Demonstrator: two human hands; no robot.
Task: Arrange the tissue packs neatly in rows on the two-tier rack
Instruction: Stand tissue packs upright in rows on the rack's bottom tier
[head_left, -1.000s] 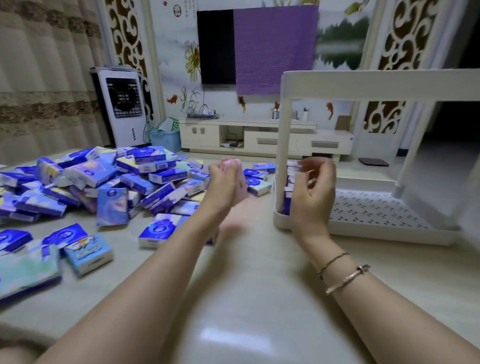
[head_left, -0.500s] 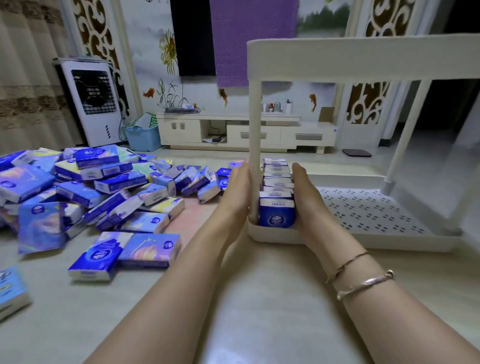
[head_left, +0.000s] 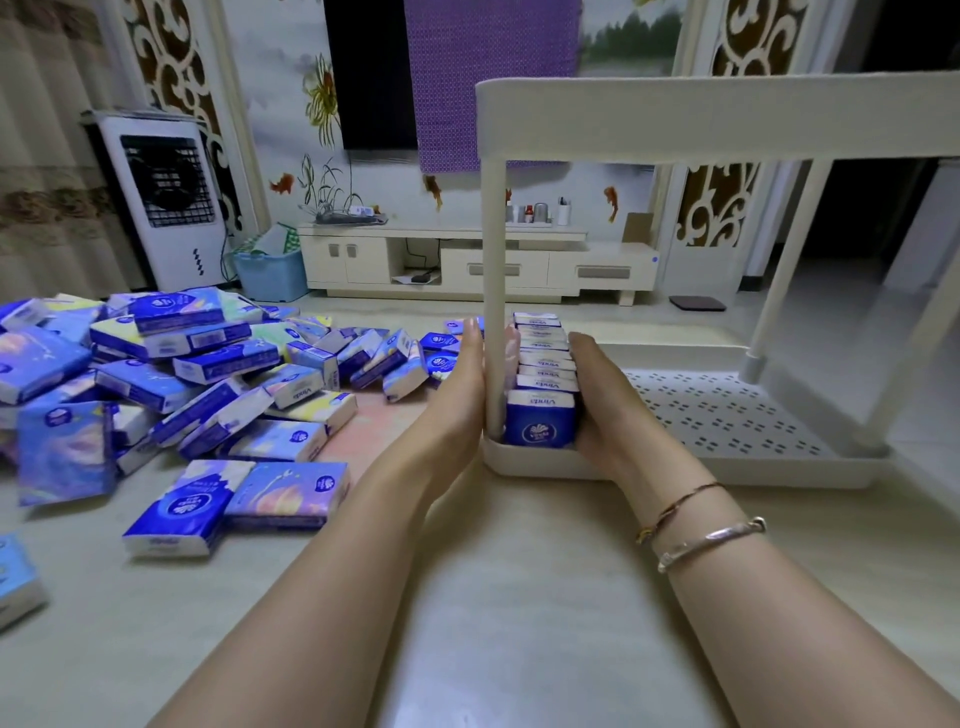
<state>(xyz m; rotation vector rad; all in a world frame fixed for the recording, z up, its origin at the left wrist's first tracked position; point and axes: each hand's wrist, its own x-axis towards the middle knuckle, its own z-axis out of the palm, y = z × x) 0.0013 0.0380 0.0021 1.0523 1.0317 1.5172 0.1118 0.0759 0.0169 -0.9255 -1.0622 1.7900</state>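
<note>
Home living room, judging by low cream TV cabinet (head_left: 467, 267) under a wall-mounted screen (head_left: 371, 73), standing air cooler (head_left: 166, 197), curtains (head_left: 47, 145), carved wall panels (head_left: 171, 67), tiled floor (head_left: 519, 597).

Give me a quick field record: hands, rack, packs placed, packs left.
left hand: flat, outside the rack's front-left post
right hand: flat against the row's right side
row of packs: standing upright, one row along the lower tier's left edge
lower tier: rest of the perforated floor bare
upper tier: top surface not visible
loose packs: large heap on the floor, left of the rack
</note>
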